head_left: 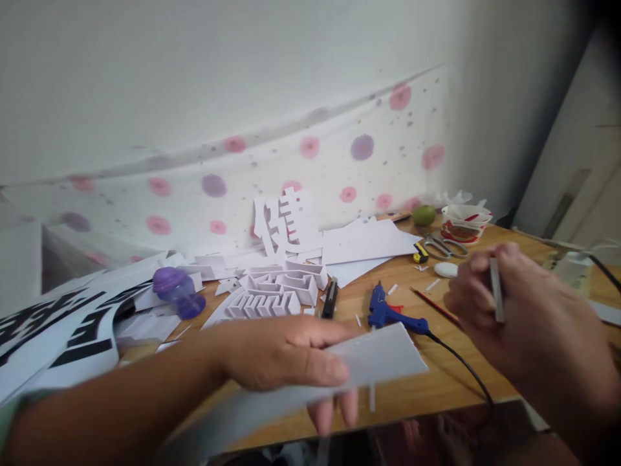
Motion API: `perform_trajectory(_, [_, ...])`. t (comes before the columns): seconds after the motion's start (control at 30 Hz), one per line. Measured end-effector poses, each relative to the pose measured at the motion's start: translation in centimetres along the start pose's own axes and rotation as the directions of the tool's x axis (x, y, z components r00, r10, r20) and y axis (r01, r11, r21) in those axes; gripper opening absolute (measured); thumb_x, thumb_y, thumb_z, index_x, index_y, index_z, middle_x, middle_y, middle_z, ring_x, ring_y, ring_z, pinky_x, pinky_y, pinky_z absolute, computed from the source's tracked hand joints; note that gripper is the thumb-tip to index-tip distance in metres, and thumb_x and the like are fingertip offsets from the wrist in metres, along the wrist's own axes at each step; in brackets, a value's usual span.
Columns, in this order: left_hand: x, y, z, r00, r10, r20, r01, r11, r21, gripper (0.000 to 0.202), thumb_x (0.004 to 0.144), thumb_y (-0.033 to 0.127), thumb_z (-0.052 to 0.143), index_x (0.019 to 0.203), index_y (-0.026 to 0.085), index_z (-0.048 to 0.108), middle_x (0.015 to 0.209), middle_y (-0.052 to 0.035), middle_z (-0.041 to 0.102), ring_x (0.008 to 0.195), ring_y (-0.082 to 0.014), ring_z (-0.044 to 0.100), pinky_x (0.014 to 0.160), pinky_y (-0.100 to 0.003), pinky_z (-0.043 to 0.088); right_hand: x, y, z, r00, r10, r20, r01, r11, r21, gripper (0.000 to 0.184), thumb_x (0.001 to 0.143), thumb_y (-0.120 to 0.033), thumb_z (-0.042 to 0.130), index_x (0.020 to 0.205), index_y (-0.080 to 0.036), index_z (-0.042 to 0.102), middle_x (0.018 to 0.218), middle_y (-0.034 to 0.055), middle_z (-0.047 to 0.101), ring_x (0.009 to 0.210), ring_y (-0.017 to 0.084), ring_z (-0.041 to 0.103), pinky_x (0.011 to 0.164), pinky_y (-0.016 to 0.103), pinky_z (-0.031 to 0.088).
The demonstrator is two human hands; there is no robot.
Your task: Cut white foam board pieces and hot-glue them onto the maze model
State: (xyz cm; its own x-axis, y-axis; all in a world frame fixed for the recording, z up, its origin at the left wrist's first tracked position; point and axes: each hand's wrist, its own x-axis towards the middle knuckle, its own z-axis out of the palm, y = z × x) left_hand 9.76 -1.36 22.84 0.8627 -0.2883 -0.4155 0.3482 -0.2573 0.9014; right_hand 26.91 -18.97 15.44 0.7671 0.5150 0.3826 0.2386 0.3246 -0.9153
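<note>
My left hand [286, 353] reaches across the front of the wooden table [436, 382] and grips a white foam sheet [378, 356], thumb on top and fingers underneath. At the right, my right hand [528, 317] is closed around a thin grey blade-like strip [496, 289] that stands upright between its fingers. Both hands are blurred by motion. A blue hot glue gun [388, 312] lies on the table between the hands, its black cable trailing toward the front edge.
White foam letter shapes [276, 294] and an upright cut-out character [286, 223] stand mid-table. Nearby lie a black utility knife [330, 299], scissors [439, 246], a purple bottle [177, 291], a paper cup [464, 223], a green fruit [424, 215] and printed sheets [58, 330]. A dotted cloth [339, 155] hangs behind.
</note>
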Motion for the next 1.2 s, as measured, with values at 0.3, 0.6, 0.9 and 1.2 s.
perform_trajectory(0.3, [3.5,8.9,-6.6,0.829,0.354,-0.433,0.201,0.533,0.822,0.045,0.085,0.036,0.054,0.127,0.021,0.054,0.103,-0.0031,0.060,0.096,-0.0249,0.059,0.083,-0.037,0.043,2.1,4.0,-1.6,0.969,0.244,0.035,-0.244,0.936,0.253,0.042,0.070,-0.044,0.078,0.098,-0.018,0.060,0.059,-0.0042,0.047,0.048,0.007,0.036,0.041,0.016,0.026])
perform_trajectory(0.6, [8.3,2.1,-16.2,0.853,0.388,-0.350,0.435,-0.158,0.886,0.054,0.091,0.042,0.049,0.143,0.038,0.033,0.118,-0.0092,0.053,0.101,-0.0266,0.053,0.087,-0.038,0.038,2.6,4.5,-1.3,0.965,0.256,0.060,-0.262,0.955,0.139,0.053,0.059,-0.046,0.083,0.097,-0.017,0.062,0.083,0.0065,0.066,0.068,0.014,0.057,0.057,0.023,0.045])
perform_trajectory(0.9, [8.8,-7.4,-20.3,0.796,0.334,-0.505,0.488,0.139,0.861,0.055,0.088,0.026,0.056,0.139,0.038,0.039,0.146,-0.0081,0.040,0.131,-0.0302,0.035,0.106,-0.050,0.020,2.3,5.7,-1.0,0.955,0.241,0.172,-0.235,0.971,-0.050,0.043,0.066,-0.052,0.078,0.086,-0.015,0.066,0.078,0.0047,0.064,0.063,0.012,0.055,0.057,0.024,0.045])
perform_trajectory(1.2, [7.3,-6.1,-10.7,0.756,0.359,-0.548,0.211,0.659,0.722,0.042,0.091,0.045,0.046,0.121,0.018,0.057,0.097,-0.0069,0.069,0.079,-0.0177,0.064,0.069,-0.028,0.048,1.5,7.0,1.1,0.858,0.189,0.477,-0.021,0.942,-0.334,0.018,0.085,-0.034,0.058,0.087,-0.017,0.065,0.082,0.0021,0.064,0.076,0.015,0.057,0.068,0.025,0.044])
